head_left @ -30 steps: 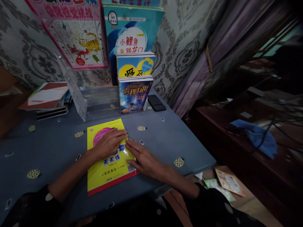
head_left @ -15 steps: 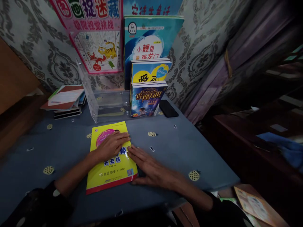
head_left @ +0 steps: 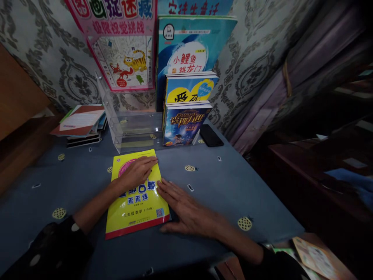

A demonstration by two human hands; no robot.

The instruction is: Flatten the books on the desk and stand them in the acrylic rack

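Note:
A yellow workbook (head_left: 140, 214) with a red bottom edge lies on the blue-grey tablecloth in front of me. My left hand (head_left: 138, 171) rests flat across its upper part, fingers stretched toward the right edge and covering some of the pink circle and the title. Along the book's right edge lies my right hand (head_left: 183, 210), its fingers extended and the thumb apart near the lower corner. The fingertips of that hand touch the book's side. Neither hand grips anything.
Behind the workbook stands a clear acrylic rack (head_left: 116, 136) holding upright books (head_left: 188, 124) and a pink picture book (head_left: 125, 58). A black phone (head_left: 211, 135) lies right of it. At the left is a stack of books (head_left: 83, 120). The table's right edge (head_left: 262, 181) slants toward me.
My left hand has slid slightly up the cover, uncovering more of the blue title. My right hand stays at the book's edge. The view has shifted a little.

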